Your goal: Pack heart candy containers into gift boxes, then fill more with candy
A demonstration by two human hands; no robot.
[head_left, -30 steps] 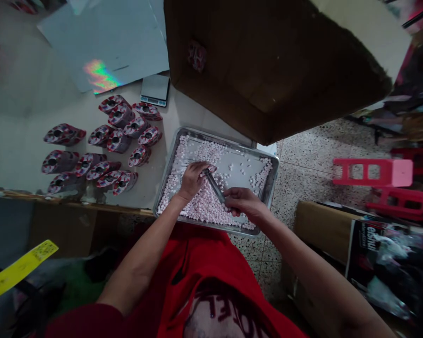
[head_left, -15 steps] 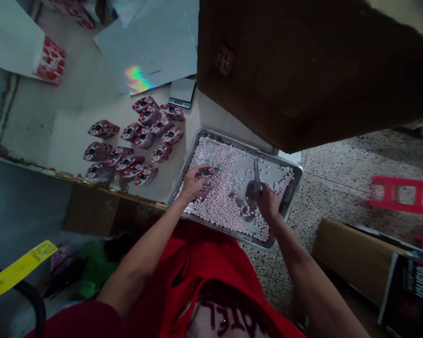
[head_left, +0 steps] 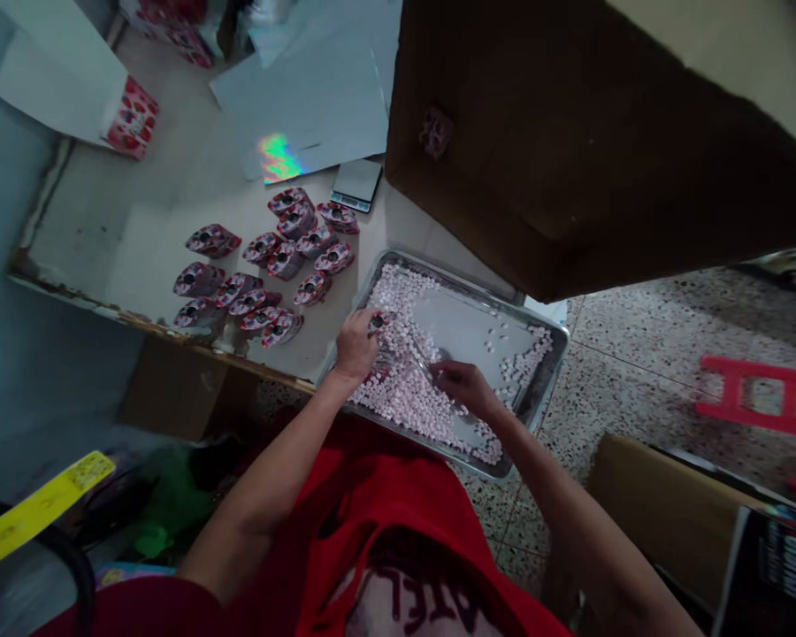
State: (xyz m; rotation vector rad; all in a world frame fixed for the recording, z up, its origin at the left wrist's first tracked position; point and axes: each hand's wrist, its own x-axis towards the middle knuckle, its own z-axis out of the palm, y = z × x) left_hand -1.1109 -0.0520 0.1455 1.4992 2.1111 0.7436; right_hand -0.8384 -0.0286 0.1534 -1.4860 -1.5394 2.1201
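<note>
My left hand [head_left: 356, 345] is closed around a small red-and-pink packet [head_left: 379, 324] with a dark round spot on top, at the left side of a metal tray [head_left: 537, 416]. Small pale pink pellets [head_left: 398, 402], like tablets, lie heaped across the tray's left and front parts. In my right hand [head_left: 465, 386] is a thin clear tool [head_left: 425, 364], pinched between the fingers. Its far end meets the pellets, and its exact shape is hard to make out. Similar packets [head_left: 285, 261] stand grouped on the table left of the tray.
Behind the tray, a large cardboard box [head_left: 504, 203] lies open toward me, one packet [head_left: 436, 133] inside. A small scale [head_left: 356, 184] and shiny sheets [head_left: 325, 97] sit on the table [head_left: 119, 221]. At right are a red plastic frame [head_left: 756, 389] and another carton [head_left: 663, 495].
My right hand has moved left across the tray with the clear tool, and pellets have shifted left, baring more of the tray's middle. My left hand still holds the packet.
</note>
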